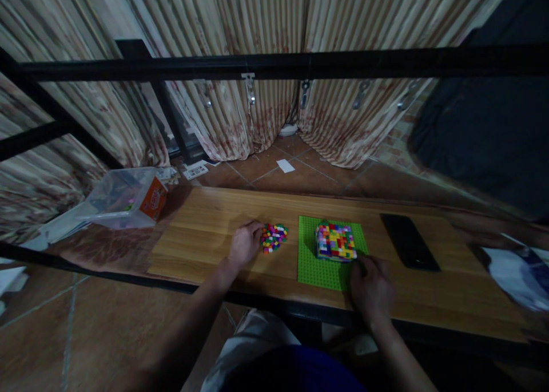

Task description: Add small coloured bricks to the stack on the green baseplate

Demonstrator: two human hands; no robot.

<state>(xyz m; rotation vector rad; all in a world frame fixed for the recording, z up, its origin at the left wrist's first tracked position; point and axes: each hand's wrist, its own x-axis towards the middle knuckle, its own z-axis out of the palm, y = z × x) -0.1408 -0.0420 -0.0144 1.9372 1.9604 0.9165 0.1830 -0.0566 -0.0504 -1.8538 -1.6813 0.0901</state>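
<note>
Curtains: striped, softly pleated cloth (266, 20), hanging in folds down to brown floor tiles (43, 317).
Table: long, smooth, wood-grained board (206, 226) with a dark edge.
Baseplate: thin green studded sheet (306, 266), roughly square, lying flat right of the table's middle.
Brick build: low, blocky, multicoloured slab (335, 241) on the baseplate, its studded top patchworked in yellow, red, purple and white. Its near side faces the person and its edges run about parallel to the baseplate's; it looks slightly wider from left to right, though the viewing angle leaves the long axis uncertain.
Loose bricks: small, hard-edged, mixed colours, heaped (273, 238) left of the baseplate.
Left hand: fingers bent and drawn together (246, 243) at the heap's left edge; cannot tell whether they pinch a brick.
Right hand: loosely curled (373, 286) at the build's near right corner; its grip and any contents cannot be made out.
Phone: flat, dark, glossy rectangle (409, 241), slanting from far left to near right.
</note>
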